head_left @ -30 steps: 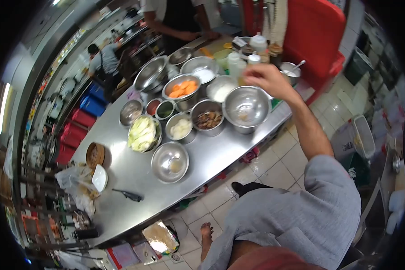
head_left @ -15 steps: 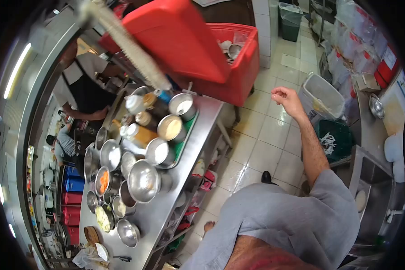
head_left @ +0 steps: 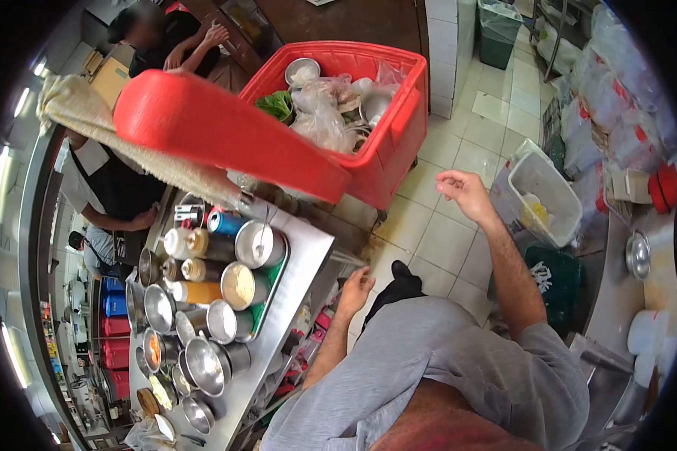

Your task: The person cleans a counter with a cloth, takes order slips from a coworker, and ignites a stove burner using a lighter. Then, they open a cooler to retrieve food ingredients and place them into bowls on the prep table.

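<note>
Above the tiled floor, my right hand reaches forward with loosely bent, parted fingers and holds nothing. My left hand is low beside the steel counter, its fingers loosely curled and apart, with nothing visible in it. Ahead stands a red cooler, its lid swung up on the counter side. Inside it are plastic bags, metal bowls and green leaves. Neither hand touches the cooler.
Metal bowls, squeeze bottles and a tray crowd the counter. A pale cloth hangs along the shelf edge. White tub and green bin stand right. Two co-workers are beyond the counter.
The view has moved forward and shows more of the cooler's inside. The lid appears lower and farther left. My left hand has come up into clearer view; my right hand remains extended.
</note>
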A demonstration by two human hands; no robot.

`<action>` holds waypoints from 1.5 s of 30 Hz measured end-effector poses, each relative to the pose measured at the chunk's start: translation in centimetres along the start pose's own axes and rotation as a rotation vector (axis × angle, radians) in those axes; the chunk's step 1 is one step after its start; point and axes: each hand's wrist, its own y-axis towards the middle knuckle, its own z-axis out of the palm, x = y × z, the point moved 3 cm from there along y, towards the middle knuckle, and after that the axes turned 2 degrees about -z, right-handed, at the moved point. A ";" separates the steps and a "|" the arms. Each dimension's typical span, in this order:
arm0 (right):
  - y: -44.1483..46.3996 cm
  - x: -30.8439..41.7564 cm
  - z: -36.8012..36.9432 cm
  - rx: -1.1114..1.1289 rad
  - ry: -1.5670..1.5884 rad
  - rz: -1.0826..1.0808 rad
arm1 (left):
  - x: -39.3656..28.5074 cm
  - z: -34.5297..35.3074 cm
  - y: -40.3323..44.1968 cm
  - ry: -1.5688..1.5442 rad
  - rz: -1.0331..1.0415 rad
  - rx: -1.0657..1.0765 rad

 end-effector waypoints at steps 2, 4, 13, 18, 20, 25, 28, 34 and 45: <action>3.0 0.0 0.4 0.084 -0.087 0.006 | -3.8 -0.2 3.3 -0.049 0.169 -0.025; 6.3 -0.7 0.0 0.100 -0.122 0.017 | -7.6 -0.7 6.7 -0.052 0.173 -0.032; 22.7 -1.7 -2.2 0.213 -0.260 -0.052 | -20.6 -5.1 16.2 -0.089 0.373 -0.061; 34.0 -4.8 -0.1 0.353 -0.292 -0.211 | -22.5 -5.6 20.4 -0.093 0.287 -0.268; 38.6 -7.1 1.7 0.459 -0.311 -0.185 | -22.6 -5.7 22.5 -0.053 0.271 -0.380; 44.8 -7.4 6.2 0.800 -0.686 -0.429 | -22.5 -6.5 27.6 0.008 0.002 -0.711; 47.9 -11.9 8.5 0.935 -0.798 -0.559 | -22.2 -7.2 30.1 0.131 -0.074 -0.792; 49.7 -14.9 10.9 1.314 -0.915 -0.405 | -21.1 -9.0 35.7 0.355 -0.255 -0.871; 57.5 -15.2 8.1 0.959 -0.769 -0.201 | -15.2 -15.0 40.0 0.229 -0.454 -1.008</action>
